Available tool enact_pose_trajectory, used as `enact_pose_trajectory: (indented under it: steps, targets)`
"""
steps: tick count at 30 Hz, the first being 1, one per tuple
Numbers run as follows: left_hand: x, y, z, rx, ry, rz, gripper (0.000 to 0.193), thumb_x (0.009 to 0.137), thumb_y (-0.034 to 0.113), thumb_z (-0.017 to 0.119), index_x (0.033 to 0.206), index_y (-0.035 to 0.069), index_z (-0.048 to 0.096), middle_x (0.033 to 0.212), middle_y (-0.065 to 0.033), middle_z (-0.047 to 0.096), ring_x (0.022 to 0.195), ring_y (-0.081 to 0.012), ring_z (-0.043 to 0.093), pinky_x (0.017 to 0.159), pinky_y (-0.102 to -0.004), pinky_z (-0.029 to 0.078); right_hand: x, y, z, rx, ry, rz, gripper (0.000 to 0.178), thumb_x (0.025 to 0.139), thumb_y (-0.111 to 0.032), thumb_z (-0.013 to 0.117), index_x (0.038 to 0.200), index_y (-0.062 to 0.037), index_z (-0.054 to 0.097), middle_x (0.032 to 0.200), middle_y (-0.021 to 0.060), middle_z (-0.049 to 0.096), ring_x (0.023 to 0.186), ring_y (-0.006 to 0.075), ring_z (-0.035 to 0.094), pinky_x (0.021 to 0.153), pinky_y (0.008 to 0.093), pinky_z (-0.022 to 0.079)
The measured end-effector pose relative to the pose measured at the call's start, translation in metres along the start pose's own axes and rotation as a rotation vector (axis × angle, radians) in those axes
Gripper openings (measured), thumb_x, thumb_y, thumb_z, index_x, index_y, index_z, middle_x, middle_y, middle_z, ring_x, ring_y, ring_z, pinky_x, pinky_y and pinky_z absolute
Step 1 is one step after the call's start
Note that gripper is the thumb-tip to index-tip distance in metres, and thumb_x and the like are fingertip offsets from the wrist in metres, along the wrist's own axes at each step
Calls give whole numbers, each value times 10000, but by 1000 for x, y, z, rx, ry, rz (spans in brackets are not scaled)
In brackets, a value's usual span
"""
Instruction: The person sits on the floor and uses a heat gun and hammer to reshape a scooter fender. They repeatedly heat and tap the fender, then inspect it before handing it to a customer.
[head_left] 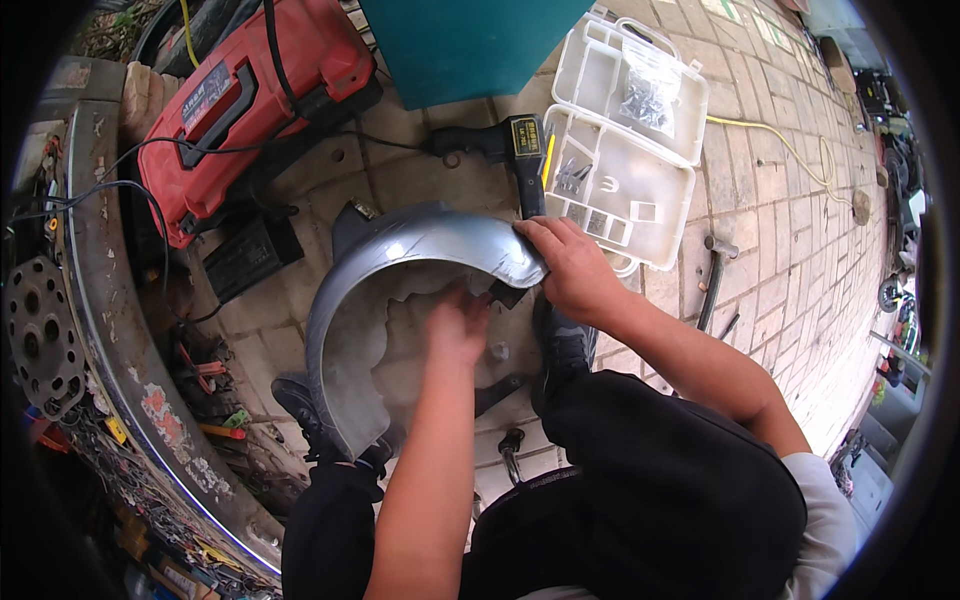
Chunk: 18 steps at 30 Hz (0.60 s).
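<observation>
A glossy silver-grey curved fender point(345, 300) stands between my feet, its arch bowed away from me and its hollow side toward me. My right hand point(575, 265) grips the fender's right end, with the fingers over the outer edge. Inside the hollow is my left hand point(458, 325), close to the inner wall near that end. Its fingers are blurred and partly hidden, so what they hold, if anything, does not show. A small dark block point(508, 294) sits at the inner side of the right end, between my hands. Behind the fender lies a black gun-shaped tool point(515, 150) with a cable.
A red tool case point(260, 100) lies at the far left, beside a black box-like piece point(252, 258). A teal box point(470, 50) stands at the back. An opened clear organizer case point(655, 225) holds small metal parts. A hammer point(714, 275) lies right; a worn metal beam point(150, 380) runs left.
</observation>
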<state>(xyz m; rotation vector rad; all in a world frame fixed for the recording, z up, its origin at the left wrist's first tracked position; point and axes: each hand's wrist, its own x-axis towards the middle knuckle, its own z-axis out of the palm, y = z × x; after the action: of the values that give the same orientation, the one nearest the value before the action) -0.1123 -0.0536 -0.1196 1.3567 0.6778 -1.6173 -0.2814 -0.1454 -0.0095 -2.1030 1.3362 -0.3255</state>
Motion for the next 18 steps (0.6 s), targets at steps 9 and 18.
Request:
enact_pose_trajectory:
  steps: [9,18]
  targets:
    - [0,-3,8,24,46,101,249,931,91,547,1174,35,546,992,-77,511,948,-278,553,834,-444,508,-2,-2,1,4,15,-27,535,677,72,536,1209,15,535,1157,197,574,1059,376,546,922,422,463]
    - [-2,1,-5,15,-35,8,254,941,119,555,1193,84,540,1029,-70,545,990,-301,573,826,-429,469,-1,0,-1,40,4,-16,527,678,72,537,1202,17,541,1143,199,581,1061,381,545,929,420,458]
